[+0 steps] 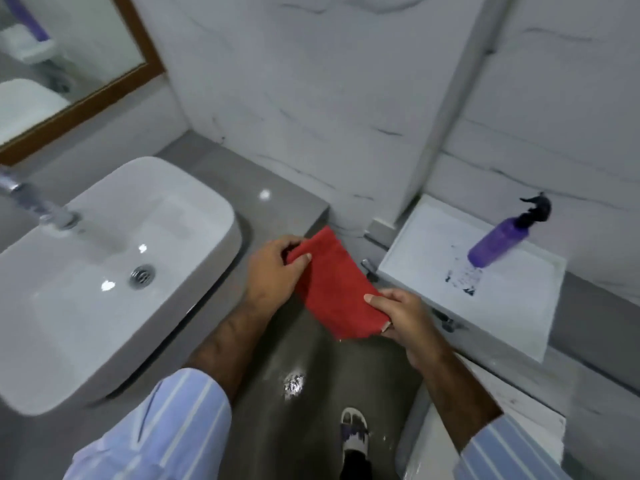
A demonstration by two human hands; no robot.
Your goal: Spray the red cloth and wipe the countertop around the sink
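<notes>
Both my hands hold the red cloth [332,289] stretched between them in the air, just off the right end of the grey countertop [221,171]. My left hand [277,268] pinches its upper left edge. My right hand [405,320] grips its lower right corner. The white sink [194,216] sits on the countertop to the left, with a chrome tap [38,206] over it. A purple spray bottle [502,240] with a black trigger head stands on a white toilet tank lid [433,244] to the right, apart from both hands.
A wood-framed mirror [86,95] hangs at the upper left. White marble walls [311,98] stand behind. The grey floor [311,375] below looks wet, and a sandalled foot [355,438] stands on it. A white ledge [519,410] runs at the lower right.
</notes>
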